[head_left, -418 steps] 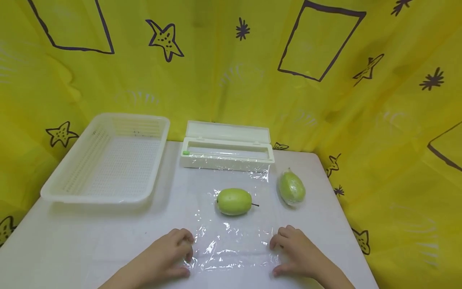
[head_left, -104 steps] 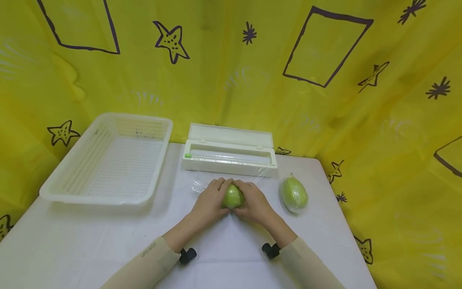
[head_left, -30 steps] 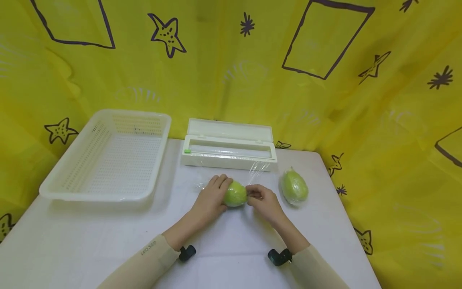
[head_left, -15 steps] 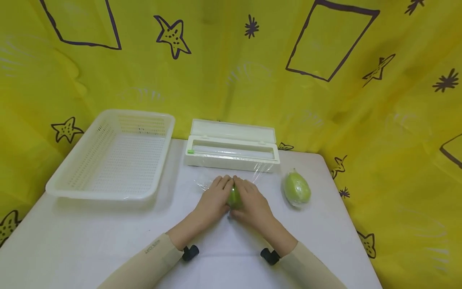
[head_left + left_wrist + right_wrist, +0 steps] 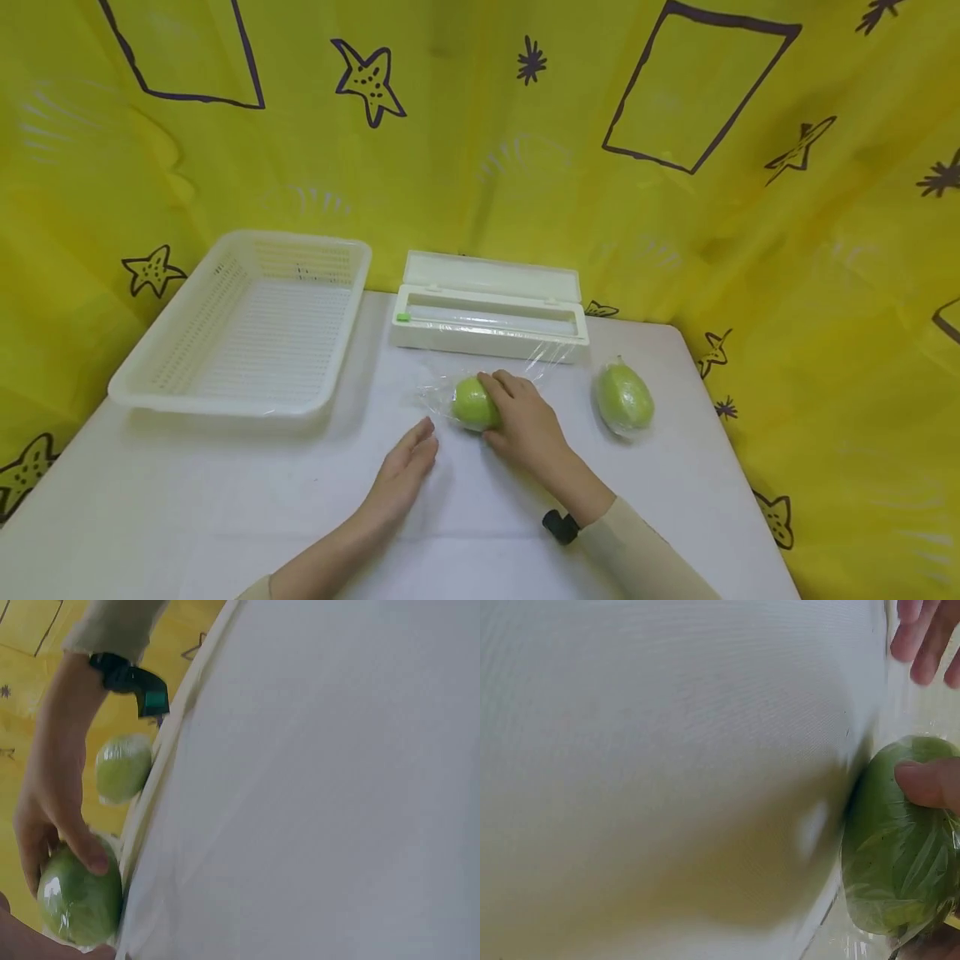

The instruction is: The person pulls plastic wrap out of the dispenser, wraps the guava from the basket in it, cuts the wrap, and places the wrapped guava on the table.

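A green pear (image 5: 472, 404) in clear cling film lies on the table, with loose film spreading from its left end. My right hand (image 5: 525, 421) grips its right side; in the right wrist view the thumb (image 5: 930, 784) presses on the film-covered skin. My left hand (image 5: 405, 471) is apart from the pear, just to its lower left, with fingers extended and nothing held. Behind the pear, a white cling film dispenser (image 5: 491, 337) stands with its lid up, a film roll inside and a green slider (image 5: 403, 317) at the left end of its front edge.
A second film-wrapped pear (image 5: 626, 397) lies to the right of my right hand. At the back left stands a white plastic basket (image 5: 232, 407). The white-covered table (image 5: 285, 500) meets a yellow patterned curtain (image 5: 450, 183) behind.
Over the earlier frames the pear went from lying bare on spread film to wrapped. Since half a second ago, my left hand has let go and moved down-left; my right hand still holds it.
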